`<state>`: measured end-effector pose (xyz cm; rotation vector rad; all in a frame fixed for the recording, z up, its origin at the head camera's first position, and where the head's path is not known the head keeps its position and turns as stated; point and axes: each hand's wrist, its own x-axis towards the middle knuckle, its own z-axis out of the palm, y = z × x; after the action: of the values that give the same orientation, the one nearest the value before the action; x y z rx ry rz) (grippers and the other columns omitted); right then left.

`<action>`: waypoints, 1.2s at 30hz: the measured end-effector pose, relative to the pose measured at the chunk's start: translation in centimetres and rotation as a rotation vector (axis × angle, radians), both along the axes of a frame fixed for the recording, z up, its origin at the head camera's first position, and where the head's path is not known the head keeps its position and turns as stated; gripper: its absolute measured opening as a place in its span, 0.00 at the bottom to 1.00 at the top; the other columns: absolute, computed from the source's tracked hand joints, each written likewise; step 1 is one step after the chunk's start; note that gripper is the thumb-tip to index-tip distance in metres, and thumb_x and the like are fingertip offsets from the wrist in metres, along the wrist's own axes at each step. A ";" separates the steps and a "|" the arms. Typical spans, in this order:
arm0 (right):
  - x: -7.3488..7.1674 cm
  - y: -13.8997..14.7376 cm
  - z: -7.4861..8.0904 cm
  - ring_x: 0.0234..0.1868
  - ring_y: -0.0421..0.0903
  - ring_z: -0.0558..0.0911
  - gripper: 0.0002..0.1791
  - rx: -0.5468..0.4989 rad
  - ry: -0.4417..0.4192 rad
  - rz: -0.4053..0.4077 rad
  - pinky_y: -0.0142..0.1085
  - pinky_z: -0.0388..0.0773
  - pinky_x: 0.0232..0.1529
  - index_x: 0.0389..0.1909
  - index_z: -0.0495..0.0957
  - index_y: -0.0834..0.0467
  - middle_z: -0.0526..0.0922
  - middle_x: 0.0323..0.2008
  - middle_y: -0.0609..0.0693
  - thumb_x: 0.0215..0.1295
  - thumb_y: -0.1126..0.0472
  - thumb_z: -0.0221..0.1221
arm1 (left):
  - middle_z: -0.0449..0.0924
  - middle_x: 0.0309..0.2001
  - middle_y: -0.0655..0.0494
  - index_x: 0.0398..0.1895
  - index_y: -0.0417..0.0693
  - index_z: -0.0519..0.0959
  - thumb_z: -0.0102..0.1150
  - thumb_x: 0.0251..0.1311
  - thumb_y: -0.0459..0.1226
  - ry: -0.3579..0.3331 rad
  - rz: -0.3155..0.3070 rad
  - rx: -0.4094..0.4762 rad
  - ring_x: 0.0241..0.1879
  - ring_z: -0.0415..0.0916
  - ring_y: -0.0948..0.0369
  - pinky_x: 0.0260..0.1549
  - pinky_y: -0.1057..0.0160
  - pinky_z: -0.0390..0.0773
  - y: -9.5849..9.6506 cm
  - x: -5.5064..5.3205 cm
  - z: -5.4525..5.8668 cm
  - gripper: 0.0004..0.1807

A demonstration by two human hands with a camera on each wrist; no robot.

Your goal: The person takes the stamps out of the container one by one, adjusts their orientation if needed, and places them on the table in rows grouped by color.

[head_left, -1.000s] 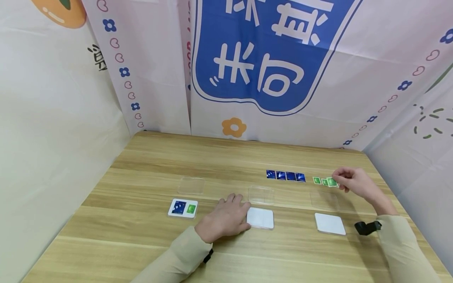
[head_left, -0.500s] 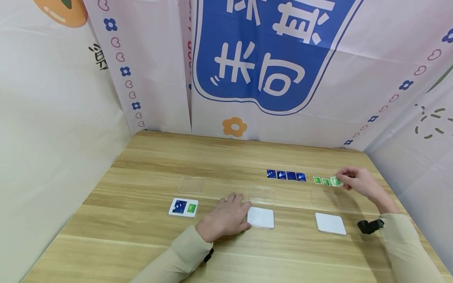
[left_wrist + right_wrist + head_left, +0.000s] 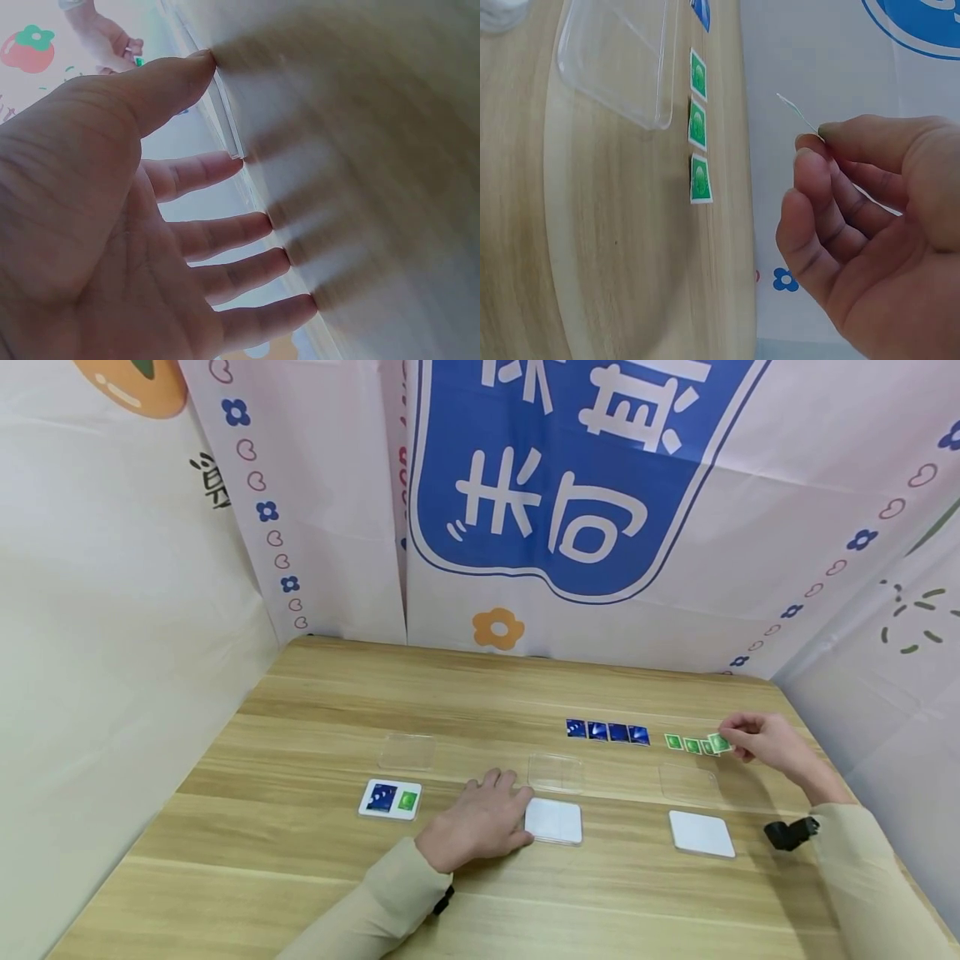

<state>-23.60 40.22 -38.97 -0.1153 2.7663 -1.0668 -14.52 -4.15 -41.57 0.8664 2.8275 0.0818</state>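
My right hand (image 3: pixel 767 745) pinches a green stamp (image 3: pixel 719 742) between thumb and forefinger, lifted at the right end of the green row. In the right wrist view that held stamp (image 3: pixel 798 113) shows almost edge-on. Three other green stamps (image 3: pixel 697 125) lie in a line on the table. My left hand (image 3: pixel 480 821) rests on the wood with its fingers extended and spread. Its thumb and forefinger tips touch the left edge of a clear case with a white insert (image 3: pixel 553 821), as the left wrist view also shows at the case edge (image 3: pixel 229 120).
Several blue stamps (image 3: pixel 607 732) lie left of the green ones. A case at left (image 3: pixel 363 799) bears one blue and one green stamp. Another white-filled case (image 3: pixel 702 834) lies at right. Behind the three cases sit clear lids (image 3: pixel 406 752). Printed curtains (image 3: pixel 337 485) surround the table (image 3: pixel 300 860).
My right hand has shifted slightly rightward with the green stamp, uncovering more of the third stamp in the row. My left hand stays at the middle case.
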 end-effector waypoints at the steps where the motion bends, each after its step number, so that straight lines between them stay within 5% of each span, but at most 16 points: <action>1: 0.0 0.1 0.0 0.27 0.39 0.77 0.20 0.005 -0.003 -0.002 0.36 0.80 0.31 0.51 0.73 0.72 0.79 0.28 0.51 0.74 0.56 0.53 | 0.70 0.61 0.49 0.56 0.53 0.72 0.57 0.63 0.59 0.001 -0.001 0.000 0.62 0.67 0.50 0.55 0.44 0.75 0.0 0.0 0.0 0.26; 36: -1.7 1.9 -1.5 0.27 0.37 0.75 0.19 0.060 -0.039 -0.050 0.34 0.78 0.30 0.50 0.73 0.73 0.78 0.27 0.50 0.75 0.57 0.51 | 0.69 0.60 0.49 0.56 0.54 0.72 0.57 0.63 0.58 -0.019 0.012 -0.002 0.63 0.67 0.50 0.56 0.45 0.75 0.1 0.1 0.3 0.26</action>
<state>-25.26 42.15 -40.45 -0.0173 2.7772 -0.9855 -14.38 -4.08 -41.28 0.8431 2.8148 0.0883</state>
